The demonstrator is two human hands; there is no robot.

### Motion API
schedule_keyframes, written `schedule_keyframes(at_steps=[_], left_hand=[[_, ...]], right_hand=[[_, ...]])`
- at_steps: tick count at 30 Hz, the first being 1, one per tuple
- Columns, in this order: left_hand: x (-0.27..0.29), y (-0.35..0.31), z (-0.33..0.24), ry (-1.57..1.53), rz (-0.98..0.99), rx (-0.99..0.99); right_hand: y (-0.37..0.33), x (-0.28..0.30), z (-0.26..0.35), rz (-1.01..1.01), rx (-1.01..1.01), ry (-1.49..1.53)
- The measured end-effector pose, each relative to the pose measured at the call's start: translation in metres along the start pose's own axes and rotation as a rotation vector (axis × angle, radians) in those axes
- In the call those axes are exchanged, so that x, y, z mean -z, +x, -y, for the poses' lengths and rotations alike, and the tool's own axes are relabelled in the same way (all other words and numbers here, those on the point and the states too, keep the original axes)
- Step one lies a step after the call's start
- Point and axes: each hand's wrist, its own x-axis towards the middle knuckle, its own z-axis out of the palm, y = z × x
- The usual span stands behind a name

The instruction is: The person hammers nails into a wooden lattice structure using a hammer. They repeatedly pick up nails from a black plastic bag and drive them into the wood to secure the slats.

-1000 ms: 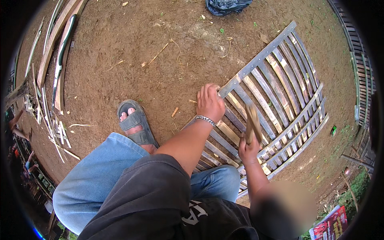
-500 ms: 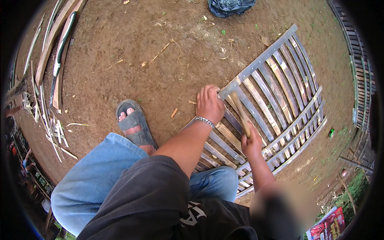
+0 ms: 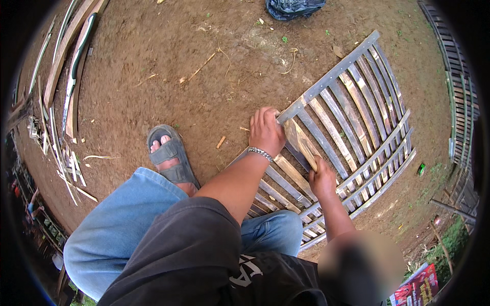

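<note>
A slatted bamboo panel (image 3: pixel 352 122) with a dark top rail lies on the ground at a slant, reaching under my knee. My left hand (image 3: pixel 267 131), with a chain bracelet at the wrist, is closed at the left end of that rail, its fingers curled over the edge; what lies beneath them is hidden. My right hand (image 3: pixel 322 178) is wrapped round the handle of a wooden tool (image 3: pixel 300 143). The tool's wide, pale far end is close beside my left hand, over the slats. Motion blurs it somewhat, so its exact kind is unclear.
Long wooden boards (image 3: pixel 64 56), a green-and-white-handled saw (image 3: pixel 71 84) and thin bamboo strips lie at the left. A black plastic bag (image 3: pixel 293 9) is at the far side. Another slatted structure (image 3: pixel 462 97) stands along the right edge. My sandalled foot (image 3: pixel 172 158) rests left of the panel.
The wooden tool's far end has come nearer my left hand and turned, showing a broader face. My right hand has barely shifted, and my left hand stays at the rail's end.
</note>
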Motion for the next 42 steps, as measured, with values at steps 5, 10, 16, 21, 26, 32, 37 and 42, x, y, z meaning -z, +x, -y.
schedule_keyframes(at_steps=[5,10,16,21,26,32,37,42], left_hand=[[0.0,0.007,0.0,-0.036,-0.051,-0.047],[0.0,0.002,0.003,-0.034,-0.019,-0.043],[0.003,0.002,0.002,-0.033,-0.033,-0.014],[0.001,0.002,0.002,-0.06,-0.053,-0.04],[0.001,0.001,0.005,-0.09,-0.06,-0.057],[0.002,0.006,0.005,-0.094,-0.058,-0.029],[0.003,0.007,0.007,-0.11,-0.099,-0.07],[0.005,0.003,0.005,-0.11,-0.092,-0.066]], right_hand=[[0.008,-0.001,-0.016,-0.13,0.18,0.055],[0.009,0.01,-0.012,-0.127,0.118,0.026],[0.024,0.02,-0.009,0.069,0.03,-0.121],[0.024,0.027,-0.038,-0.071,0.331,-0.009],[0.037,0.035,-0.036,-0.073,0.215,-0.033],[0.054,0.038,-0.032,0.028,0.058,-0.136],[0.056,0.049,-0.036,0.078,0.256,-0.159],[0.057,0.058,-0.027,0.02,0.308,-0.102]])
